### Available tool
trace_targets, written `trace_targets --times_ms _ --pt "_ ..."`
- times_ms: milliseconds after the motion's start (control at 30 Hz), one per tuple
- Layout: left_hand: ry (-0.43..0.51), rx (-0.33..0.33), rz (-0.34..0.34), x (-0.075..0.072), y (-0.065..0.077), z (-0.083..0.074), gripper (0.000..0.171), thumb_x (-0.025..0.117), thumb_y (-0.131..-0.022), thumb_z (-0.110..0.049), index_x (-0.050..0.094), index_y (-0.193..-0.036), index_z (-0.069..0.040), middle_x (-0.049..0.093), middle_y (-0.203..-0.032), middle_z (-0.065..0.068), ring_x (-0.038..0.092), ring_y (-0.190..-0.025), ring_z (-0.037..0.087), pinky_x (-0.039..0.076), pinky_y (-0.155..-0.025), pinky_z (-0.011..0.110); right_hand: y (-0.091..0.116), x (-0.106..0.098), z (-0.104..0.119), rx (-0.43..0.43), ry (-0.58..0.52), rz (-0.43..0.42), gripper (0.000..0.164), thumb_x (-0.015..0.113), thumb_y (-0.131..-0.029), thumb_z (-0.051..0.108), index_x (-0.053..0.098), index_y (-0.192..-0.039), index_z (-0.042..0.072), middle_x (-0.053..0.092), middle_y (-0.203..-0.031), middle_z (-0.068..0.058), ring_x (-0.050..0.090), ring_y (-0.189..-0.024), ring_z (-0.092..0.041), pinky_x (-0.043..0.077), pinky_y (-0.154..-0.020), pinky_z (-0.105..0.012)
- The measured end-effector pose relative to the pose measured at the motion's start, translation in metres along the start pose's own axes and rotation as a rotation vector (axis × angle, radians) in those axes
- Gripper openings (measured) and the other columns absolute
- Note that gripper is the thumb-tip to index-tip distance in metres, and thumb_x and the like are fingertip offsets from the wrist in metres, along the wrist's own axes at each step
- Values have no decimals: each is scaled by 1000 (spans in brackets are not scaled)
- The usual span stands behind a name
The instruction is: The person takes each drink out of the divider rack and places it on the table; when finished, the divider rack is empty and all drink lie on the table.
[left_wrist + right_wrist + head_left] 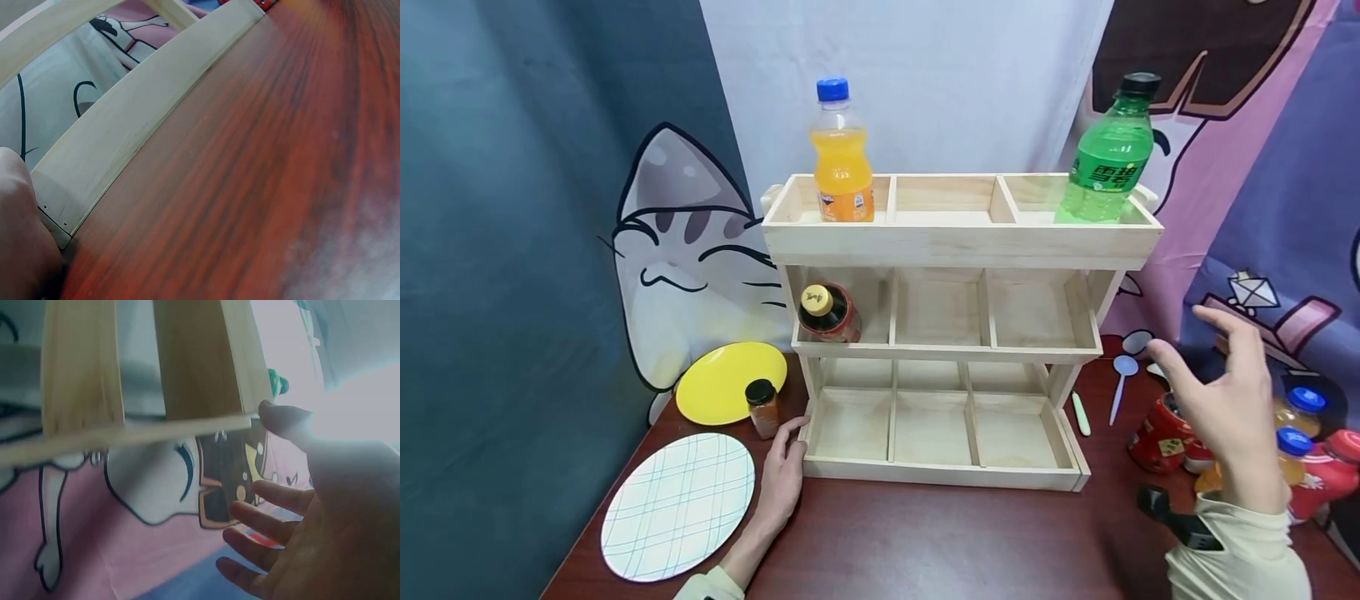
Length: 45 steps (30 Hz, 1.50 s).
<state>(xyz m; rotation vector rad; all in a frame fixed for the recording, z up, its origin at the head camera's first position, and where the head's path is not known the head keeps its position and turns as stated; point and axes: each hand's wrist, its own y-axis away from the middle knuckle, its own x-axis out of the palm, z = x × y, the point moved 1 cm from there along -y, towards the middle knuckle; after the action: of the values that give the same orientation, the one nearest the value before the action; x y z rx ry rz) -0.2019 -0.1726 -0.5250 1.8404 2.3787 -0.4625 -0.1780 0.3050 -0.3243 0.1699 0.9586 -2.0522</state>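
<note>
My left hand (pixel 782 479) rests against the lower left corner of a pale wooden three-tier shelf (pixel 946 475), its fingers at the side edge. Only part of that hand shows in the left wrist view, beside the shelf's front board (pixel 125 119). Raised in the air right of the shelf is my right hand (pixel 1232 400), thumb and fingers spread, holding nothing. An orange soda bottle (pixel 842 171) stands in the top left compartment, and a green soda bottle (pixel 1108 158) leans in the top right one. A dark bottle with a yellow cap (pixel 830 315) sits in the middle tier's left compartment.
Left of the shelf lie a yellow plate (pixel 718 387), a checked white plate (pixel 681 508) and a small spice jar (pixel 763 410). On the right are a green-handled utensil (pixel 1081 414), a lilac spoon (pixel 1122 387), a red can (pixel 1157 437) and several bottles, partly behind my right arm.
</note>
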Motion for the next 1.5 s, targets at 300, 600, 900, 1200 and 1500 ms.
trace_targets --times_ms 300,600,900,1200,1500 --pt "-13 -14 11 -4 0 -1 33 39 -91 -14 51 -120 -25 48 -126 -9 44 -110 6 33 -86 17 8 38 22 -223 -110 98 85 76 -68 14 30 -138 27 26 -143 2 24 -130 -12 18 -107 -23" --pt "-20 -21 10 -6 -2 -2 33 38 -92 -16 50 -121 -26 47 -126 -11 44 -112 5 33 -87 18 15 87 57 -334 -204 165 96 82 -60 15 27 -139 18 26 -141 -2 22 -130 -12 18 -105 -27" --pt "-23 -23 6 -3 -4 -2 33 39 -92 -16 50 -120 -28 48 -125 -12 45 -111 4 34 -87 19 26 121 91 -326 -271 242 97 82 -61 24 25 -140 23 26 -142 6 24 -130 -12 23 -103 -46" --pt "-10 -23 3 -1 -2 -2 33 38 -91 -14 51 -120 -27 48 -125 -11 45 -112 5 35 -88 19 48 166 122 -370 -266 359 105 77 -59 48 15 -142 30 20 -145 7 22 -132 -12 23 -106 -42" --pt "-10 -25 4 -3 -1 -1 33 39 -91 -15 51 -120 -27 47 -126 -11 44 -114 5 34 -88 17 64 199 152 -325 -311 351 101 71 -60 59 14 -140 35 22 -143 12 24 -130 -8 27 -104 -39"
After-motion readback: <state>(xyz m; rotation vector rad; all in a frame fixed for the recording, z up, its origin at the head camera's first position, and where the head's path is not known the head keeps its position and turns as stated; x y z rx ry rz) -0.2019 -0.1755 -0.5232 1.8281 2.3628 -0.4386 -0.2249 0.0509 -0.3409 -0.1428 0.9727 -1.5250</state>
